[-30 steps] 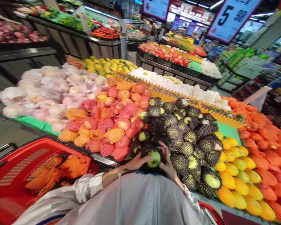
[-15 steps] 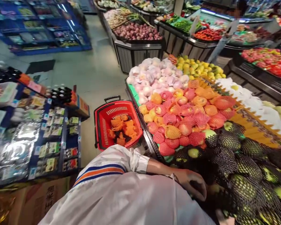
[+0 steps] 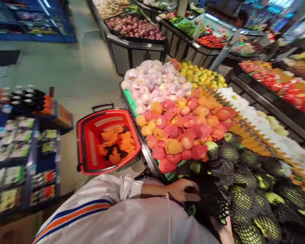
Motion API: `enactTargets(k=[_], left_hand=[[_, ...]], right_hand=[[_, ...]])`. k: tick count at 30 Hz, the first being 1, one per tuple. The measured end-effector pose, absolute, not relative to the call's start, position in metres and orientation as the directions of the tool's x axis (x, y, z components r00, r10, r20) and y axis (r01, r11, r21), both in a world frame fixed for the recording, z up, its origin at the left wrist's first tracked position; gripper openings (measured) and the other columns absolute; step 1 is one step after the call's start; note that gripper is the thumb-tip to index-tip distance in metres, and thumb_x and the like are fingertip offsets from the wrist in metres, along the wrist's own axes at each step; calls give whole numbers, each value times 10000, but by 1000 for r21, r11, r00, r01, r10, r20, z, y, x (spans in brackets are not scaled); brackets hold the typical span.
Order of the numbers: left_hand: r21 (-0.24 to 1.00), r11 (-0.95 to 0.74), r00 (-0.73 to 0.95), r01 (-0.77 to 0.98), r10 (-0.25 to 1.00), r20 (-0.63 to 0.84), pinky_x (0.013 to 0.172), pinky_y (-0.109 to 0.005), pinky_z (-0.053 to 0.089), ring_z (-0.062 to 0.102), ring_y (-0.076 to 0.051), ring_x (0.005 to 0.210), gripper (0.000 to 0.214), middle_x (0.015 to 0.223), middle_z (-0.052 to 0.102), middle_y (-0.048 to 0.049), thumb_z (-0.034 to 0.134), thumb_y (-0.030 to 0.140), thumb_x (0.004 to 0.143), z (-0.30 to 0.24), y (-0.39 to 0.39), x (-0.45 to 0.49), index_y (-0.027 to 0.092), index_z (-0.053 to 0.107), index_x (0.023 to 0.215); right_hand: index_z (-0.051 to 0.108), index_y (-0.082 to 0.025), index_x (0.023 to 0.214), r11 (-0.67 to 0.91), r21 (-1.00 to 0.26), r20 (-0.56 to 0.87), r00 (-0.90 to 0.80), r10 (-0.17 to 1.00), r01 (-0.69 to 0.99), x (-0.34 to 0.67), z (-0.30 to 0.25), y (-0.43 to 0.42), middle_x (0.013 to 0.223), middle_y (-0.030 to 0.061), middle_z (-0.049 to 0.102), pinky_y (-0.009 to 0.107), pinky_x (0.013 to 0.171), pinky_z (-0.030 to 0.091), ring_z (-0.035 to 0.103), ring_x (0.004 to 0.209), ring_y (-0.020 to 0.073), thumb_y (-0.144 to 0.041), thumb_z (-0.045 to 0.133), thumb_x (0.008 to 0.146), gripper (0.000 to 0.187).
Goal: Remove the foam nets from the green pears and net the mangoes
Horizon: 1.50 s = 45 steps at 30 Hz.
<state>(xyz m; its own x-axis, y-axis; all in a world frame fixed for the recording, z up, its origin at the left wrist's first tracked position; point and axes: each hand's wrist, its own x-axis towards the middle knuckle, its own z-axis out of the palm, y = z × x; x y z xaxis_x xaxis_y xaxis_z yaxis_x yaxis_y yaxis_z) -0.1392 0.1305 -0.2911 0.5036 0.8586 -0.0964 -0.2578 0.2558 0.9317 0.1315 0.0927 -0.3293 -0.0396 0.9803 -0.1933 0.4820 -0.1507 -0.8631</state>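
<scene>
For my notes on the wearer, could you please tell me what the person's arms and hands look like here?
Both hands are bare, with no gloves. The left hand comes out of a white sleeve with a loose cuff and blue and orange stripes lower down. Only a sliver of the right hand shows; its sleeve is hidden.

Supermarket produce section: heaped fruit displays, red shopping basket, packaged-goods shelves, aisles.
</scene>
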Motion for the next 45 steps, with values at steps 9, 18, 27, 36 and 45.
enactTargets(k=[9, 18, 27, 36, 45], left_hand=[[958, 252, 471, -134, 867, -162, 622, -263, 337, 435, -133, 655, 453, 698, 497, 30, 597, 636, 877, -285, 159, -151, 187, 576, 829], [945, 306, 467, -117, 857, -219, 598, -259, 329, 427, -118, 620, 591, 681, 505, 28, 616, 766, 832, -306, 179, -154, 176, 595, 810], [969, 242, 431, -56, 881, -195, 612, -273, 389, 501, -141, 641, 569, 687, 567, 7, 623, 749, 839, -302, 193, -155, 181, 634, 811], [908, -319, 589, 271, 801, 106, 720, -297, 479, 592, -175, 801, 180, 925, 623, -27, 545, 357, 983, -267, 230, -134, 206, 610, 1059], [466, -609, 706, 642, 706, -50, 896, -450, 557, 670, -354, 1114, 576, 1242, 664, -156, 679, 566, 855, -256, 210, -63, 155, 578, 1246]], right_hand=[[537, -212, 1225, -74, -891, 68, 294, 953, 447, 175, -201, 290, 1136, 114, 674, 552, 1079, 468, 651, 1079, 314, -522, 875, 507, 852], [371, -46, 1437, -301, -237, 58, 323, 945, 924, 178, -240, 439, 1394, 312, 511, 523, 999, 476, 577, 1222, 420, -447, 806, 745, 911], [255, -75, 1606, -248, -199, -235, 200, 951, 948, 173, -226, 448, 1630, 268, 335, 622, 1222, 266, 251, 1533, 472, -509, 853, 727, 1149], [514, -171, 1515, 71, -334, -391, -207, 897, 940, 179, -164, 221, 1525, 145, 555, 474, 1184, 438, 561, 1378, 359, -421, 854, 758, 867], [404, -151, 1571, -242, -248, 48, 262, 964, 938, 140, -237, 66, 1648, 210, 344, 570, 1220, 371, 369, 1503, 396, -307, 736, 877, 785]])
